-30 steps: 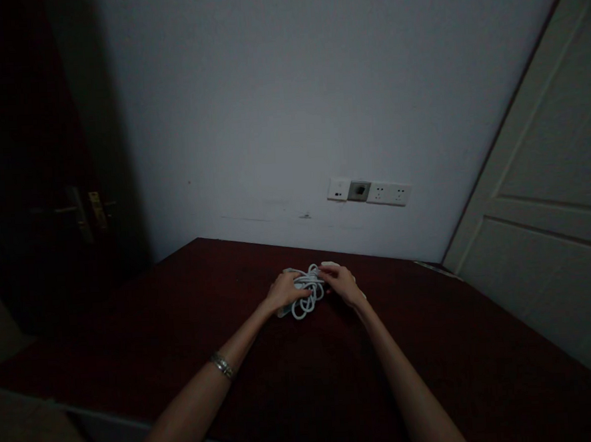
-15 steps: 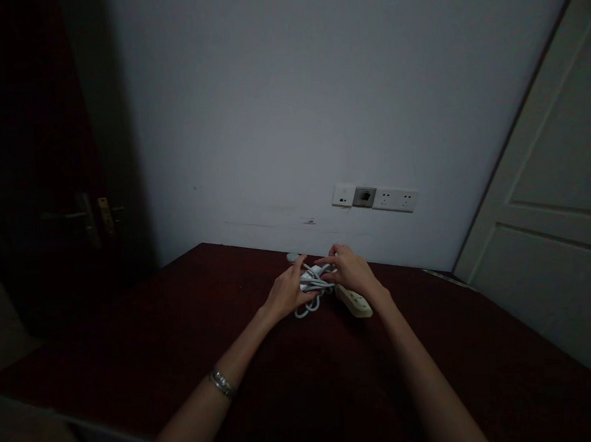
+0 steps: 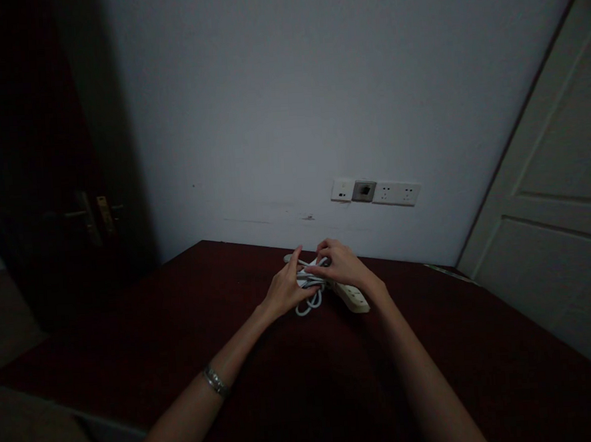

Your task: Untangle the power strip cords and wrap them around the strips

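Note:
A bundle of white cable [image 3: 309, 305] lies near the back of the dark red table, with loops hanging toward me. My left hand [image 3: 286, 289] grips the bundle from its left side, thumb and fingers around the cords. From the right, my right hand [image 3: 341, 265] pinches the cable near the top of the bundle; its fingertips are partly hidden. Under my right wrist a cream power strip [image 3: 353, 297] rests on the table, its sockets facing up. A pale round end, perhaps a plug [image 3: 288, 258], pokes out behind my left fingers.
The dark red table [image 3: 181, 321] runs up to a pale wall with a row of wall sockets [image 3: 396, 193]. At the right stands a white panelled door [image 3: 555, 212]. A dark door with a handle [image 3: 87, 214] is on the left. Some flat thing [image 3: 449, 273] lies at the back right edge.
My right hand has shifted slightly left and up over the cable bundle, its fingers closer to my left hand. The power strip shows a little more. The view has moved slightly.

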`<state>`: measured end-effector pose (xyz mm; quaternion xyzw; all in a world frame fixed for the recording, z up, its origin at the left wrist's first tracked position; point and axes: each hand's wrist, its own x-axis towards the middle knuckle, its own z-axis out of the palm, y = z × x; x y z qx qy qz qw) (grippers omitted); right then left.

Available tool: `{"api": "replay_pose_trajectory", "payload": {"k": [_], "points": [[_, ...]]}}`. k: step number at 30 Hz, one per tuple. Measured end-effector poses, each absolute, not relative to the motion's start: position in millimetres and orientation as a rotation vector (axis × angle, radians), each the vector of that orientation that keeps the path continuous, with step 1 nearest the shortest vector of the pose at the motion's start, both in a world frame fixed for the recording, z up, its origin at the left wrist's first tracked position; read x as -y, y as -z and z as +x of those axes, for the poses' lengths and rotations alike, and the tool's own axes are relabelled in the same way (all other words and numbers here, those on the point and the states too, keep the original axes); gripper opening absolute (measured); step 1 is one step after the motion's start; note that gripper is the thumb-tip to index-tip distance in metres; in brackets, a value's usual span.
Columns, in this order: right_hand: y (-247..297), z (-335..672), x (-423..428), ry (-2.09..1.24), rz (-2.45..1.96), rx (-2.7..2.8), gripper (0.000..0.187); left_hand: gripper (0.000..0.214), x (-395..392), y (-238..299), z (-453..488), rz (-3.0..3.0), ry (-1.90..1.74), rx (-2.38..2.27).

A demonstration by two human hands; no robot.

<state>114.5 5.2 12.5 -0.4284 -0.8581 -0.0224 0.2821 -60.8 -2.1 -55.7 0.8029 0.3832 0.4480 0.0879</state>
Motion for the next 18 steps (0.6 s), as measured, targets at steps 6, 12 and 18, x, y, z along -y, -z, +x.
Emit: {"api": "replay_pose_trajectory", "payload": {"k": [6,12,18], "points": [[-13,116,-3,-0.043,-1.241,2.416,0.027,0.096,10,56,-51,2.337,-1.264,-1.158],[-11,122,-12,-0.155,-1.237,2.535,0.032,0.073,17,57,-45,2.217,-1.191,-1.011],[-16,132,-13,-0.272,-1.102,2.458,0.03,0.034,20,46,-47,2.278,-1.156,-0.893]]}}
